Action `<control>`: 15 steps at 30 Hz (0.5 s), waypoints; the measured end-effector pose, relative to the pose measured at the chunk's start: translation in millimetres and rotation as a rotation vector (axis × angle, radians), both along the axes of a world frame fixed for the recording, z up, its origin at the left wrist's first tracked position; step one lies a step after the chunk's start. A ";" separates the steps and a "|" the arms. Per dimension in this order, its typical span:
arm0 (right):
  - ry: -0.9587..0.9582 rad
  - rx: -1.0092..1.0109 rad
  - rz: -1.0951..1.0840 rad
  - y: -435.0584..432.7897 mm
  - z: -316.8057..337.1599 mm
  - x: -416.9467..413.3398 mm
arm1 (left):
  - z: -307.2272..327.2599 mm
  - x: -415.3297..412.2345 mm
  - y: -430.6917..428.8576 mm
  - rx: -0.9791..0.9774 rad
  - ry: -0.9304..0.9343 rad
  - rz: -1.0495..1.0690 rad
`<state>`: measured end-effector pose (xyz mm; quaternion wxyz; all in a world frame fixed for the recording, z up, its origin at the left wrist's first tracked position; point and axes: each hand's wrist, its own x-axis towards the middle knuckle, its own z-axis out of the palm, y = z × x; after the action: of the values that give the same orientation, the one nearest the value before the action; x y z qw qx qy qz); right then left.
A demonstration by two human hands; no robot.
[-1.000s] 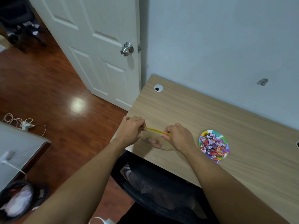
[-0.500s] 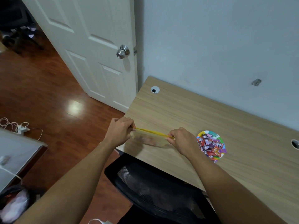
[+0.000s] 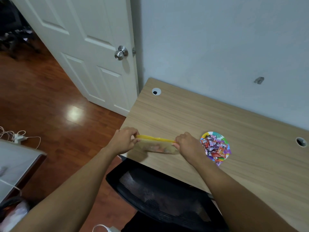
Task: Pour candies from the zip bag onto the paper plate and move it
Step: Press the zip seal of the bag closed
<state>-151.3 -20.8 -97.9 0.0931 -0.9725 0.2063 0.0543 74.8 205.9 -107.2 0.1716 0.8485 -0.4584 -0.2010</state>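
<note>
Yellow seal: stretched between both hands.
Left hand (image 3: 124, 141): pinched on zip bag (image 3: 157, 147) left end.
Right hand (image 3: 187, 145): clamped on right end.
Paper plate (image 3: 224, 156): candies (image 3: 214, 147) heaped, on bench (image 3: 184, 114) just right of right hand.

2 hands (image 3: 124, 142), 1 zip bag (image 3: 157, 145), 1 paper plate (image 3: 224, 140), 2 desk holes (image 3: 156, 92), 1 doorknob (image 3: 120, 53).

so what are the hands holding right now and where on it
Both hold the zip bag by its yellow zip strip: the left hand pinches its left end, the right hand its right end.
</note>
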 end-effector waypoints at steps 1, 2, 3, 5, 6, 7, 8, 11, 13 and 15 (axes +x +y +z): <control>-0.007 0.008 0.010 0.0 -1.6 -3.1 | 0.5 -2.0 -0.7 0.035 0.004 -0.030; -0.016 0.008 0.015 -0.6 -3.5 -6.9 | 0.9 -4.6 -2.6 0.059 0.017 -0.048; -0.027 0.002 0.016 -1.3 -5.4 -10.6 | 1.7 -8.0 -5.6 0.073 0.033 -0.050; -0.040 0.007 0.010 -2.2 -7.4 -16.6 | 4.0 -18.2 -16.5 0.060 0.039 -0.046; -0.044 0.021 0.002 -2.0 -7.1 -17.8 | 5.6 -24.6 -24.1 0.051 0.001 -0.068; -0.047 0.037 -0.004 -1.1 -6.0 -18.3 | 6.8 -31.1 -33.1 0.046 -0.050 -0.107; -0.054 0.048 -0.006 -0.1 -4.7 -18.3 | 7.6 -37.5 -42.7 0.045 -0.102 -0.155; -0.091 0.040 -0.004 1.4 -2.8 -18.7 | 8.6 -54.9 -69.8 0.029 -0.176 -0.278; -0.115 0.026 -0.015 1.8 -1.7 -19.6 | 8.5 -63.0 -83.1 0.017 -0.164 -0.317; -0.116 0.037 -0.040 1.2 0.3 -20.8 | 7.9 -66.3 -90.1 0.008 -0.172 -0.317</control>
<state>-172.1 -19.6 -97.5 0.1241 -0.9678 0.2191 0.0000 8.6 115.8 -99.3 0.0945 0.7803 -0.5987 -0.1538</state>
